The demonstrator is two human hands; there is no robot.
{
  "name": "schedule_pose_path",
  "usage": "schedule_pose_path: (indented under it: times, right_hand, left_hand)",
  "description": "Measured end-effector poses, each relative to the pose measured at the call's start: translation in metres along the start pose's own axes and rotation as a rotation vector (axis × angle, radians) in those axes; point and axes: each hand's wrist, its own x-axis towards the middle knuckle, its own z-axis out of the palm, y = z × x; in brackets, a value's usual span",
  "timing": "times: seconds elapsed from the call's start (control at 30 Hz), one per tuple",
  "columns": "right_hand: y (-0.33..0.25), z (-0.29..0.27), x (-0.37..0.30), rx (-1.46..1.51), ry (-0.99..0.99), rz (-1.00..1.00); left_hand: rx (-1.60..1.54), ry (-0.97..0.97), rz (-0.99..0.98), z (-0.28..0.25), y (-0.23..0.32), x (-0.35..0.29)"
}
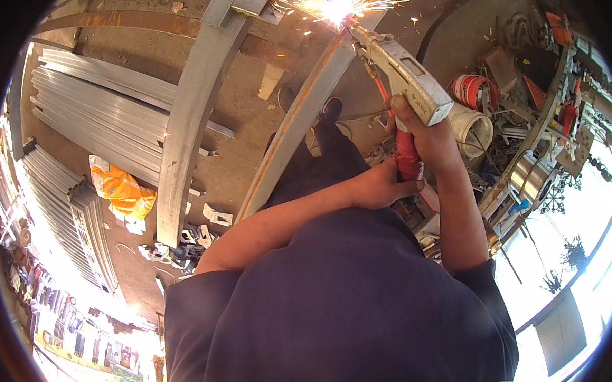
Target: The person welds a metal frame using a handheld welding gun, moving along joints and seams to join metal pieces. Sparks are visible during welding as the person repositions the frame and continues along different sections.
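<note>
My right hand (428, 139) is closed round the red-wrapped grip of a welding gun (400, 65) with a boxy grey metal body. Across my front reaches my left hand (378, 186), its thumb and fingers pressed round the lower end of the same grip. Bright sparks (341, 6) burst at the gun's tip, where it meets the upper end of a long steel beam (302, 122) with a rusty edge. Glare hides the exact contact point. A thin red hose or cable runs along the gun's side.
Left of me stands a second steel beam (195, 127). Stacked metal profiles (101, 108) lie beyond it, near an orange bag (122, 190). Metal scraps (191, 242) litter the floor. To the right are a white bucket (472, 130), a red cable reel (474, 92) and a cluttered bench.
</note>
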Motion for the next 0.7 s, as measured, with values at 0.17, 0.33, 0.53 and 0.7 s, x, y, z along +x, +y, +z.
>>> schedule_pose_path:
  times: [0.17,0.33,0.53,0.7]
  right_hand:
    - [0.006,-0.003,0.000,0.001,-0.013,-0.020]
    - [0.004,-0.002,-0.004,0.033,0.001,-0.024]
    - [0.003,-0.001,-0.010,0.048,0.006,0.000]
    - [0.007,-0.001,-0.006,0.011,-0.030,-0.037]
  left_hand:
    - [0.015,-0.016,-0.061,0.000,0.006,-0.003]
    - [-0.041,0.004,-0.056,0.006,0.012,-0.007]
    - [-0.037,-0.043,-0.142,0.004,0.009,-0.007]
    - [-0.014,-0.031,-0.102,0.005,-0.009,-0.004]
